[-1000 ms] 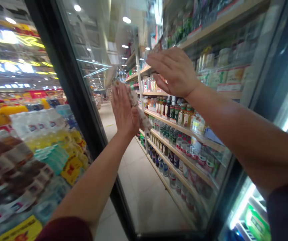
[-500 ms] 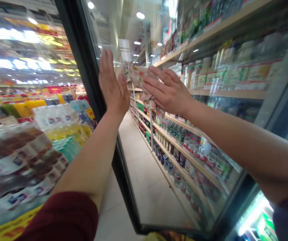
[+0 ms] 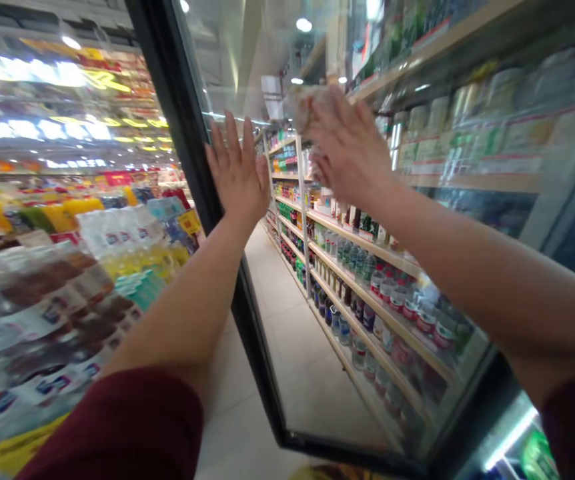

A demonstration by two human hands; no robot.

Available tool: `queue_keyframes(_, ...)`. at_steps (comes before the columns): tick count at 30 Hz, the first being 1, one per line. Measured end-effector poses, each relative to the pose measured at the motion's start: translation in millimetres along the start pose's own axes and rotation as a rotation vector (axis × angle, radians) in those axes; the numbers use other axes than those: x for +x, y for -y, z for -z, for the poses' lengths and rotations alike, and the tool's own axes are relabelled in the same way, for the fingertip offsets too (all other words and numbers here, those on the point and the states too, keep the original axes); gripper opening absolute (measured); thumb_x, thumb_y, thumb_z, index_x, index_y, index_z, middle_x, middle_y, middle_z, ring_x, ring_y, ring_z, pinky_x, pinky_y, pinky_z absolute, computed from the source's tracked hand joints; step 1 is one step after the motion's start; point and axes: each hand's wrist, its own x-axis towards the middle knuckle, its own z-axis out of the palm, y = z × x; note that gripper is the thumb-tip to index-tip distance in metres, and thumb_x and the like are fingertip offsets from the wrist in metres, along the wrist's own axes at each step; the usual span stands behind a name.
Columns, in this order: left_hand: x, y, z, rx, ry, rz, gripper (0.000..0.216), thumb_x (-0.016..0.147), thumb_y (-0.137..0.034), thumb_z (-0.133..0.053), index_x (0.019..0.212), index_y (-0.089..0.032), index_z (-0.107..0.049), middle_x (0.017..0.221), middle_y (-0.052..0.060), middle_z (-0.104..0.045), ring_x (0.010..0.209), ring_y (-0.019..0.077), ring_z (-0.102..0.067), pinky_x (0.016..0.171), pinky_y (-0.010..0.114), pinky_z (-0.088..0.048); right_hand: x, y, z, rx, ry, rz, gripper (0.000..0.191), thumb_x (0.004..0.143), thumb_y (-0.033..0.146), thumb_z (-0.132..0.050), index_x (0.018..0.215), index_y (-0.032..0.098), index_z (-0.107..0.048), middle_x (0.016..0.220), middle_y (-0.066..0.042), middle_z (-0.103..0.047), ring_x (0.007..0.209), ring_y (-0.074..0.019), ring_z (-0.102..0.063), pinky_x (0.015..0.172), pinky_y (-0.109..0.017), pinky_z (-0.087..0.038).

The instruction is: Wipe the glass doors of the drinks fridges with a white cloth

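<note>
One cloth [image 3: 299, 111] sat upper-center of frame, held under the right hand [image 3: 352, 147], fingers mostly straight; kinda blurry, but its long axis seemingly slanted down-right. Left hand [image 3: 240, 175] was spread wide, holding nothing.

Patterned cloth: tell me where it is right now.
In the head view, the cloth is above centre, under the fingers of the right hand, up and to the right of the open left hand.

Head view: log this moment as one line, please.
right hand: holding cloth at glass door | left hand: open, fingers spread, beside black door frame | shelved bottles: visible in glass door
</note>
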Motion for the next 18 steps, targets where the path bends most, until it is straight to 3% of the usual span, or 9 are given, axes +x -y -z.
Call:
queue_keyframes(3,3,12,-16,0.004,-0.040,-0.025,0.082,0.100,-0.072,-0.015,0.165,-0.025,-0.028,0.173,-0.009,-0.011,0.161,0.0144,0.013,0.132,0.044,0.010,-1,-2,-6,-0.003,-0.075,-0.074,0.041,0.097,0.024,-0.041,0.129,0.020,-0.067,0.158,-0.008,-0.049,0.157,-0.0332,-0.031,0.131,-0.065,-0.024)
queue_keyframes(7,8,25,-30,0.005,-0.047,-0.082,0.078,0.104,-0.065,-0.018,0.165,-0.017,-0.025,0.174,-0.003,-0.007,0.159,0.0127,0.017,0.130,0.044,0.015,-16,19,-23,0.087,0.144,0.090,0.048,0.101,0.018,-0.032,0.138,0.015,-0.061,0.154,-0.012,-0.054,0.154,-0.0254,-0.039,0.131,-0.053,-0.033)
queue_keyframes(10,13,30,-37,0.035,-0.037,-0.073,0.072,0.106,-0.060,-0.023,0.166,-0.021,-0.020,0.174,-0.008,-0.003,0.157,0.0083,0.022,0.130,0.042,0.016,-11,13,-9,0.013,0.243,0.123,0.051,0.103,0.018,-0.031,0.148,0.015,-0.054,0.153,-0.010,-0.054,0.151,-0.0254,-0.042,0.130,-0.050,-0.035)
queue_keyframes(12,16,34,-41,0.088,-0.047,-0.045,0.070,0.105,-0.056,-0.029,0.166,-0.024,-0.018,0.173,-0.012,-0.002,0.156,0.0060,0.024,0.130,0.037,0.018,0,-1,9,-0.086,0.173,-0.028,0.052,0.104,0.021,-0.033,0.153,0.016,-0.050,0.154,-0.010,-0.053,0.150,-0.0276,-0.040,0.129,-0.053,-0.033)
queue_keyframes(15,20,39,-50,0.202,-0.077,-0.037,0.071,0.103,-0.046,-0.038,0.167,-0.024,-0.014,0.173,-0.016,0.005,0.153,0.0040,0.030,0.126,0.029,0.024,5,-10,20,-0.193,0.078,-0.210,0.060,0.103,0.033,-0.040,0.157,0.007,-0.044,0.164,-0.013,-0.039,0.156,-0.0345,-0.030,0.131,-0.057,-0.025)
queue_keyframes(18,20,44,-54,0.347,-0.151,-0.096,0.072,0.102,-0.040,-0.039,0.166,-0.027,-0.008,0.172,-0.019,0.011,0.149,0.0014,0.035,0.124,0.025,0.025,-7,-2,8,-0.089,0.161,-0.078,0.075,0.096,0.052,-0.047,0.159,0.012,-0.042,0.168,-0.008,-0.031,0.160,-0.0321,-0.022,0.135,-0.050,-0.018)
